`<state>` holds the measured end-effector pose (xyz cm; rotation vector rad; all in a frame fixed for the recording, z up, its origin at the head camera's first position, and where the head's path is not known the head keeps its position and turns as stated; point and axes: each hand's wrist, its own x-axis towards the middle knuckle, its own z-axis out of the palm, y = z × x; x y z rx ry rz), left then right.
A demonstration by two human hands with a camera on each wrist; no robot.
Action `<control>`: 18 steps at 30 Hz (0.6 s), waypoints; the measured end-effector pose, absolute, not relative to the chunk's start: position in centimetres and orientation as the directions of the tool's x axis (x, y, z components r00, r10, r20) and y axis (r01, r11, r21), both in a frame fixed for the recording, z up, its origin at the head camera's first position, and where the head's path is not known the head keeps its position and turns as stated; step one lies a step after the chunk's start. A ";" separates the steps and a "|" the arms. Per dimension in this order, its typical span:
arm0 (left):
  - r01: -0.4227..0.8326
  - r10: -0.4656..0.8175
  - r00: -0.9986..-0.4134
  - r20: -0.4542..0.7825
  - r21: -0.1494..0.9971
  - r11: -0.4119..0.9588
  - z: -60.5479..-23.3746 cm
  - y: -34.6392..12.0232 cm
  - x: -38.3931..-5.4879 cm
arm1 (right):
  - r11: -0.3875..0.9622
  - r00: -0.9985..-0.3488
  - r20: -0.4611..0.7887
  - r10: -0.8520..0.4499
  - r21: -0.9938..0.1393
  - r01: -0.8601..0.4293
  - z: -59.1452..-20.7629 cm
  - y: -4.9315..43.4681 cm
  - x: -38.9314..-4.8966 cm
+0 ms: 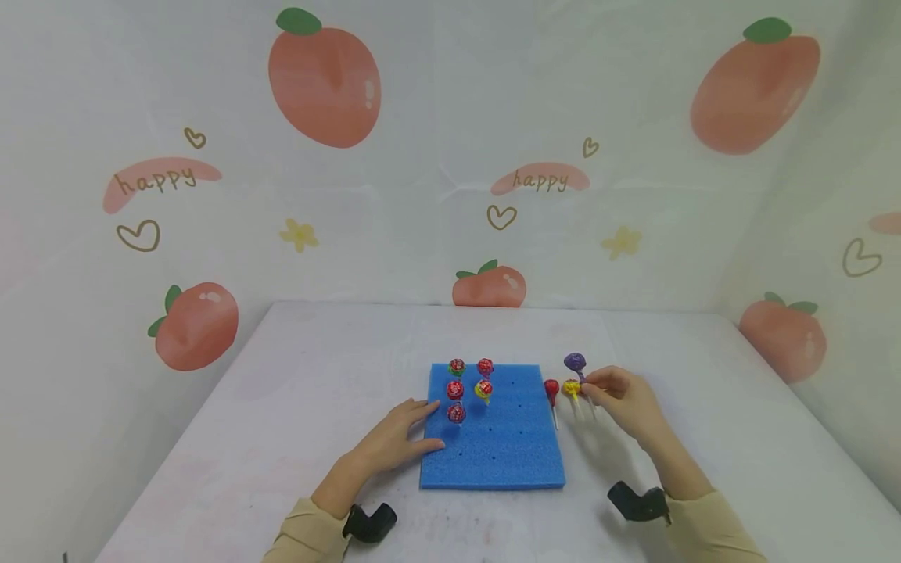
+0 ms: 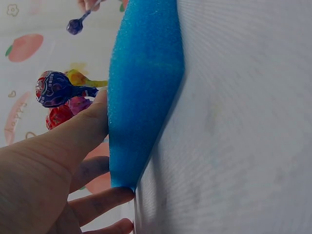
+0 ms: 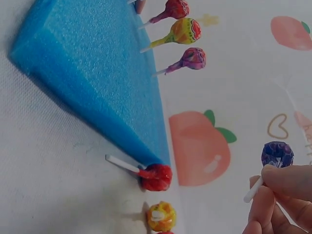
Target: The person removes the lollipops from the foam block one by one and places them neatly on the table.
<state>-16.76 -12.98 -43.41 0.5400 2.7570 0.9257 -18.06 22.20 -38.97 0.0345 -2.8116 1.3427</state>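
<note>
My right hand (image 1: 625, 400) pinches a purple-wrapped lollipop (image 1: 575, 361) by its stick, right of the blue foam board (image 1: 514, 469). In the right wrist view, thumb and finger close on the white stick just below the purple head (image 3: 277, 154). My left hand (image 1: 394, 439) rests against the board's left edge with fingers extended, thumb over the top face. Several lollipops stand upright in the board's far left part, among them a yellow one (image 1: 483, 391) and a red one (image 1: 455, 389). Small holes dot the rest of the board.
A red lollipop (image 1: 552, 387) and a yellow lollipop (image 1: 571, 388) lie on the white table (image 1: 338, 352) beside the board's right edge. Behind the table hangs a white backdrop (image 1: 422, 156) with printed fruit. Each wrist carries a black camera mount (image 1: 637, 502).
</note>
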 end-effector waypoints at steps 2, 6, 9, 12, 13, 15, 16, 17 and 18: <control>0.277 0.392 -0.918 -0.060 0.611 0.742 -43.4 -13.0 -16.8 | 0.633 -1.000 0.028 -0.002 -0.774 -0.023 -39.1 22.4 -18.1; 0.276 0.393 -0.917 -0.063 0.612 0.742 -43.5 -13.0 -16.7 | 0.652 -1.000 0.025 0.012 -0.758 -0.011 -39.4 22.9 -18.1; 0.277 0.395 -0.917 -0.064 0.610 0.742 -43.5 -13.0 -16.8 | 0.663 -0.999 0.026 0.023 -0.749 -0.004 -39.5 23.2 -18.1; 0.277 0.396 -0.916 -0.066 0.610 0.743 -43.5 -13.0 -16.8 | 0.667 -0.999 0.029 0.036 -0.745 0.003 -39.5 23.5 -18.2; 0.276 0.395 -0.916 -0.068 0.609 0.744 -43.5 -13.0 -16.9 | 0.667 -0.999 0.028 0.041 -0.745 0.006 -39.6 23.6 -18.2; 0.277 0.396 -0.916 -0.067 0.609 0.743 -43.5 -13.0 -16.9 | 0.669 -0.998 0.034 0.045 -0.744 0.005 -39.7 23.8 -18.3; 0.278 0.397 -0.916 -0.066 0.609 0.743 -43.5 -13.1 -16.9 | 0.668 -0.998 0.036 0.049 -0.744 0.006 -39.8 23.9 -18.3; 0.281 0.399 -0.915 -0.064 0.609 0.742 -43.6 -13.1 -16.9 | 0.670 -0.998 0.038 0.051 -0.742 0.006 -39.8 24.0 -18.3; 0.282 0.399 -0.915 -0.062 0.610 0.741 -43.6 -13.1 -16.9 | 0.671 -0.998 0.039 0.053 -0.741 0.006 -39.9 24.2 -18.3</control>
